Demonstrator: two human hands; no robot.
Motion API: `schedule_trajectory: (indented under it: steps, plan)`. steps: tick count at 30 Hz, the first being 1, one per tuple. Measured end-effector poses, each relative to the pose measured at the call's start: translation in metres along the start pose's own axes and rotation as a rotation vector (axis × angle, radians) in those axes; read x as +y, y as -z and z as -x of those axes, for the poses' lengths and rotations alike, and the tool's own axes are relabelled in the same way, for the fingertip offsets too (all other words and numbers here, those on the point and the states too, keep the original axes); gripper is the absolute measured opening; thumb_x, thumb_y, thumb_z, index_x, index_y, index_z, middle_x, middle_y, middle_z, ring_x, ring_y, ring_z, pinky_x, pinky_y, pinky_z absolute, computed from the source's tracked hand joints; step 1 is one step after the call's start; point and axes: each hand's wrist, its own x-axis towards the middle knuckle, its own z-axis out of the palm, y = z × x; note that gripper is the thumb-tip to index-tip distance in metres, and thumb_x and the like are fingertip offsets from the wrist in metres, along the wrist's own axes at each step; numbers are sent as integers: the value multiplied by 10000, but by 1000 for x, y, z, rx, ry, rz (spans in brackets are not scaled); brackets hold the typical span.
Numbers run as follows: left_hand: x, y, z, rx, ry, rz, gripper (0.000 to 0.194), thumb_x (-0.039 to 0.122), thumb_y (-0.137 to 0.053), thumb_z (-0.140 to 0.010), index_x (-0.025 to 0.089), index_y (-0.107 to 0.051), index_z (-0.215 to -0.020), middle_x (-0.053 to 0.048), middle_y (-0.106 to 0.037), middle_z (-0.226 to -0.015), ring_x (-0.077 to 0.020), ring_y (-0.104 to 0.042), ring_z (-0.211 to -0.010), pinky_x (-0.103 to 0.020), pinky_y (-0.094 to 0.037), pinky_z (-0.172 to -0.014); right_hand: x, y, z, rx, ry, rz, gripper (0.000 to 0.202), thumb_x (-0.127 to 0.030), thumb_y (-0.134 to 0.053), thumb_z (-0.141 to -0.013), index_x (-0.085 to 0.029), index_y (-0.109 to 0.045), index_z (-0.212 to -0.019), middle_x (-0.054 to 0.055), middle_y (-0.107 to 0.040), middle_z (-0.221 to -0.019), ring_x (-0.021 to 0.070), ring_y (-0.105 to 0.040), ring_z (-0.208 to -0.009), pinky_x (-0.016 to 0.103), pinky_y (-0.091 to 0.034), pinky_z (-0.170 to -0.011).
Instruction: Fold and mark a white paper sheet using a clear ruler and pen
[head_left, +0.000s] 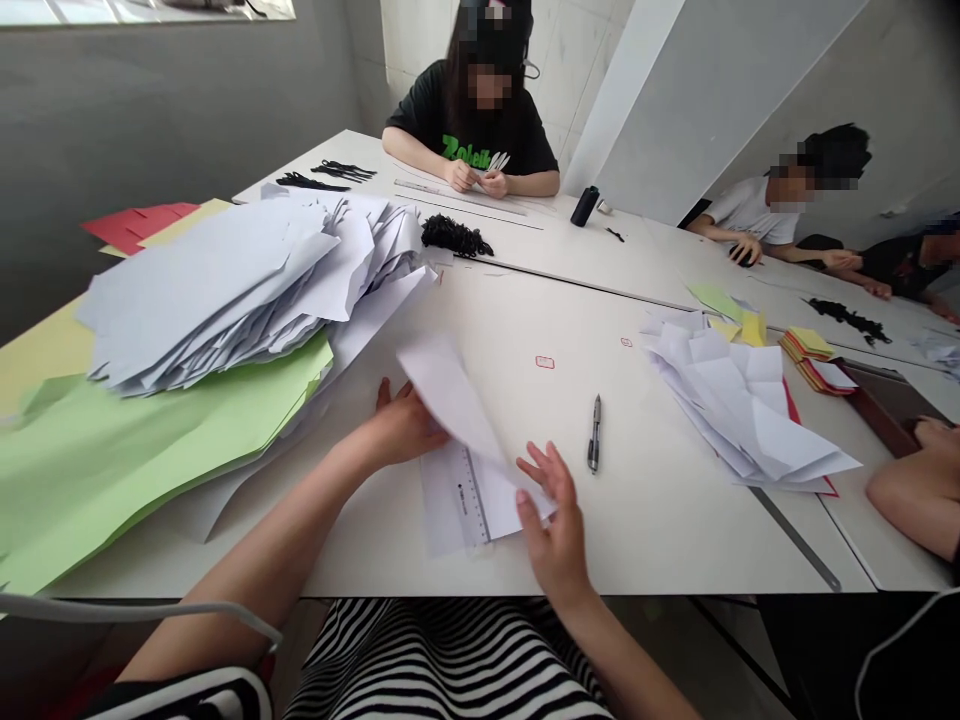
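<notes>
A folded white sheet stands partly lifted off the table in front of me. My left hand is at its left edge, thumb and fingers closed round the paper's lower left side. My right hand is at the sheet's lower right corner, fingers spread and raised, palm turned inward. Between the hands a clear ruler with black markings lies under or against the paper near the table's front edge. A pen rests to the right of my right hand.
Big stacks of white paper and green paper fill the left. Creased white sheets, coloured pads and a metal ruler lie right. Black cords lie beyond. Other people sit across and to the right.
</notes>
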Motion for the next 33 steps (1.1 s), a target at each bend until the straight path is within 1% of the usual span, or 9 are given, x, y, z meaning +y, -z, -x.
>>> schedule_trajectory:
  steps: [3,5,7,10,14,19,23,28,33]
  plan:
    - [-1,1,0,-64,13,-29,586,498,-426,-788,329,-327,-1341,-53,-198,-1467,-294,-97,-1349,-604,-26,-1020,16,26,-5,121,-294,-101,528,-361,-519,-812,-227,-381,-1303,78,-461,-1315,237,-458,-1181,383,-447,-927]
    - [-1,1,0,-82,24,-48,611,511,-406,-797,321,-279,-1364,-50,-150,-1481,-281,-58,-1357,-591,-7,-1022,26,41,-5,126,-440,-189,561,-406,-551,-782,-237,-394,-1293,79,-477,-1302,250,-495,-1142,375,-492,-858]
    - [-1,1,0,-77,16,-53,612,511,-407,-800,316,-277,-1366,-48,-133,-1485,-275,-55,-1358,-579,5,-1024,32,50,-5,100,-521,-255,613,-429,-565,-767,-235,-367,-1315,92,-522,-1255,254,-541,-1084,375,-518,-800]
    - [-1,0,-1,-83,13,-55,610,511,-404,-805,310,-278,-1366,-47,-120,-1487,-265,-59,-1359,-568,11,-1026,35,53,-5,66,-526,-244,636,-439,-567,-763,-218,-362,-1322,99,-565,-1203,248,-559,-1059,377,-514,-806]
    - [0,0,-1,-91,20,-45,606,509,-418,-802,306,-295,-1360,-43,-128,-1486,-274,-72,-1356,-558,6,-1030,32,51,-6,42,-493,-168,581,-436,-551,-776,-224,-399,-1295,88,-525,-1257,245,-530,-1102,370,-506,-822]
    - [-2,3,0,-75,27,-14,600,510,-440,-792,309,-327,-1345,-33,-152,-1483,-289,-97,-1352,-546,6,-1039,30,53,-6,32,-506,-173,560,-415,-556,-777,-246,-403,-1288,72,-542,-1237,231,-535,-1096,362,-496,-846]
    - [-10,5,2,-85,22,13,629,525,-443,-782,305,-307,-1356,-20,-144,-1485,-268,-76,-1358,-517,-17,-1056,30,51,-8,18,-544,-201,594,-429,-569,-757,-239,-402,-1295,84,-563,-1209,243,-558,-1062,364,-518,-797]
    - [-20,6,5,-64,39,31,619,510,-452,-778,319,-314,-1351,14,-144,-1483,-252,-18,-1365,-517,-1,-1060,31,46,-10,69,-575,-215,640,-475,-575,-731,-220,-413,-1295,105,-598,-1152,258,-604,-968,363,-536,-705]
    - [-28,13,7,-44,74,42,572,447,-451,-792,318,-341,-1338,0,-151,-1481,-256,-37,-1364,-525,-30,-1060,37,54,-16,76,-591,-209,657,-486,-608,-696,-207,-437,-1266,108,-556,-1214,264,-584,-1003,349,-536,-706]
